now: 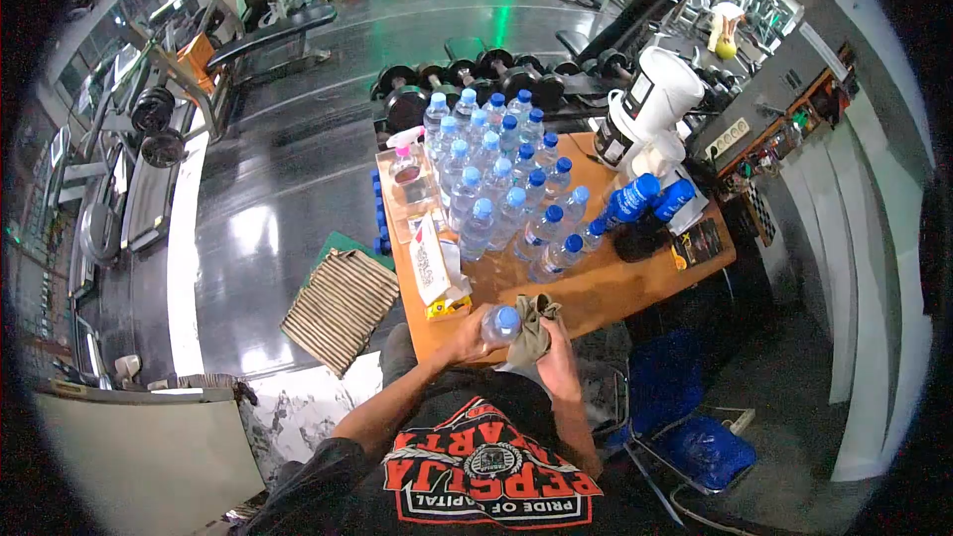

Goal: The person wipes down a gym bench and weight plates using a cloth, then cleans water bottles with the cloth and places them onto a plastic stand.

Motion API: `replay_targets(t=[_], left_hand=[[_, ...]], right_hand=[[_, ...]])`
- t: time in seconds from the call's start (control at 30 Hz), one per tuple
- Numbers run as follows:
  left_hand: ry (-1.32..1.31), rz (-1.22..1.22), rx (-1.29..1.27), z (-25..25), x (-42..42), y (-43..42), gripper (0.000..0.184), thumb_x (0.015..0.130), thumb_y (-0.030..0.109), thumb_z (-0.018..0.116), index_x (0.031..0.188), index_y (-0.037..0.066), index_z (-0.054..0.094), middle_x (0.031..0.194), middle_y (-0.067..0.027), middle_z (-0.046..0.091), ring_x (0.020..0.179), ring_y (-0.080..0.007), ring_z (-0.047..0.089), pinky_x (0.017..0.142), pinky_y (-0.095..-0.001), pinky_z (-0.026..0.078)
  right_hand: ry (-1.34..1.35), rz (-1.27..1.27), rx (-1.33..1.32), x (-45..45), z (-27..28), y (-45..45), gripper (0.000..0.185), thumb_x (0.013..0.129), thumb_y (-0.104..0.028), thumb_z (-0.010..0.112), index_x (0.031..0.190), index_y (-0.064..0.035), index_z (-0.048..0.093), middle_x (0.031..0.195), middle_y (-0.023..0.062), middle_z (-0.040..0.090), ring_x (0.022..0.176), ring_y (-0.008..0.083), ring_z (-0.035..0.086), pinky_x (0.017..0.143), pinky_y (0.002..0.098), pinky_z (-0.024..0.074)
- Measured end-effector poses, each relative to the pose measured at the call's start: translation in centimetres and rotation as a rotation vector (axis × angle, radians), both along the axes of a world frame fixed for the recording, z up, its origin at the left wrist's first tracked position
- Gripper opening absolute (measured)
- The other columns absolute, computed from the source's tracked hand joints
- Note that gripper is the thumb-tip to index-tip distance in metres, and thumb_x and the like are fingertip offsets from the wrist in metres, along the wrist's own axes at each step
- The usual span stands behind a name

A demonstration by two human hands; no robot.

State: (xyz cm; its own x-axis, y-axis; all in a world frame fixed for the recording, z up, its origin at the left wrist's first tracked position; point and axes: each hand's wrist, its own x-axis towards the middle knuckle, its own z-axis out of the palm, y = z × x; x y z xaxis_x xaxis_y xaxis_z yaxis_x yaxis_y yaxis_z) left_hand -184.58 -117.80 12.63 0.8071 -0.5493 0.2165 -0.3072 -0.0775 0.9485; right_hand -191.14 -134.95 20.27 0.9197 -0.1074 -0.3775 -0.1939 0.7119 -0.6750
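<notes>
At the near edge of the wooden table (615,288), my left hand (465,339) is closed around a water bottle (501,324) with a light blue cap. My right hand (556,342) grips a crumpled olive-grey cloth (534,330), which lies against the bottle's right side. Beyond my hands several clear water bottles (496,179) stand upright in rows, some with light blue caps and some with dark blue ones. Left of them are an opened white box (432,263) and a spray bottle (405,164) with a pink collar.
White tubs (663,84), blue-topped bottles (630,201) and a black packet (703,243) occupy the table's right side. Dumbbells (462,74) sit on a rack behind. A blue chair (695,437) is at lower right, a striped mat (342,308) at left. A person (728,25) is far back.
</notes>
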Motion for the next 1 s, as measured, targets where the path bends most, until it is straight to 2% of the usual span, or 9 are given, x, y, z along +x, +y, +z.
replay_targets(t=[0.17,0.23,0.3,0.4,0.5,0.63,0.73,0.87,1.0], left_hand=[[0.123,0.01,0.043,7.0,-1.2,2.5,0.065,0.067,0.024,0.08,0.12,0.003,0.049,0.108,-0.0138,0.058,0.101,-0.027,0.057,0.088,-0.037,0.045],[-0.085,0.045,0.07,9.4,-1.5,4.0,0.068,0.067,0.027,0.08,0.122,0.002,0.05,0.108,-0.0135,0.06,0.102,-0.0264,0.058,0.089,-0.0366,0.045],[0.087,0.034,0.02,11.5,-1.9,5.0,0.075,0.067,0.032,0.08,0.124,-0.003,0.047,0.119,-0.0158,0.057,0.114,-0.025,0.054,0.101,-0.037,0.038],[-0.134,0.145,0.122,13.2,-2.2,6.6,0.076,0.066,0.038,0.075,0.124,-0.004,0.048,0.113,-0.0199,0.06,0.108,-0.0323,0.058,0.094,-0.0387,0.044],[-0.227,0.2,0.147,13.3,-2.4,7.7,0.079,0.064,0.035,0.076,0.125,-0.004,0.047,0.11,-0.0216,0.06,0.102,-0.0357,0.06,0.088,-0.04,0.047],[-0.166,0.192,0.24,15.5,-2.6,9.4,0.079,0.062,0.027,0.08,0.128,0.0,0.047,0.117,-0.0222,0.058,0.107,-0.035,0.058,0.091,-0.0392,0.047],[-0.152,0.202,0.232,15.8,-2.7,10.2,0.076,0.064,0.024,0.08,0.128,-0.001,0.047,0.115,-0.0214,0.06,0.105,-0.0312,0.06,0.089,-0.0378,0.048],[0.001,0.242,0.16,14.4,-3.3,10.8,0.074,0.066,0.024,0.079,0.128,-0.002,0.046,0.113,-0.0197,0.061,0.103,-0.0252,0.062,0.088,-0.0361,0.048],[0.33,0.336,-0.125,12.8,-2.9,10.7,0.089,0.068,0.052,0.076,0.131,-0.001,0.042,0.117,-0.0102,0.057,0.107,-0.0201,0.055,0.091,-0.0345,0.045]], right_hand=[[0.069,-0.03,-0.004,0.2,6.1,0.6,0.035,0.094,-0.018,0.048,0.128,-0.0076,0.048,0.124,0.0055,0.054,0.112,0.0193,0.054,0.094,0.0366,0.0435],[-0.065,-0.15,-0.292,0.4,7.9,1.0,0.036,0.094,-0.017,0.049,0.129,-0.0067,0.046,0.124,0.0065,0.053,0.112,0.02,0.053,0.093,0.0364,0.0441],[0.02,-0.29,-0.35,0.2,10.1,2.2,0.037,0.093,-0.013,0.05,0.129,-0.005,0.044,0.123,0.0077,0.053,0.111,0.0224,0.053,0.091,0.0353,0.0449],[-0.62,0.021,-1.111,0.0,14.5,3.0,0.031,0.085,-0.017,0.057,0.113,-0.0051,0.054,0.117,0.0183,0.053,0.107,0.0317,0.053,0.092,0.0391,0.0414],[-0.899,0.335,-1.579,2.4,18.5,6.2,0.024,0.081,-0.013,0.057,0.105,-0.0088,0.059,0.116,0.0191,0.054,0.103,0.0367,0.055,0.09,0.0432,0.043],[-0.864,0.361,-1.484,4.3,17.1,6.0,0.021,0.079,-0.008,0.054,0.098,-0.0059,0.063,0.114,0.0181,0.055,0.101,0.0286,0.056,0.086,0.0353,0.0443],[-0.496,0.411,-1.107,5.5,15.2,5.9,0.018,0.086,-0.008,0.051,0.101,-0.0028,0.06,0.107,0.0137,0.06,0.093,0.0279,0.059,0.08,0.0328,0.0454],[-0.41,0.357,-1.326,7.5,12.4,5.6,0.024,0.088,-0.015,0.057,0.108,-0.001,0.057,0.108,0.0183,0.058,0.097,0.0361,0.057,0.085,0.0396,0.0442],[-0.566,0.138,-1.253,7.5,14.0,7.0,0.027,0.088,-0.015,0.057,0.111,-0.0012,0.057,0.108,0.0187,0.059,0.104,0.036,0.056,0.089,0.0394,0.0428]])
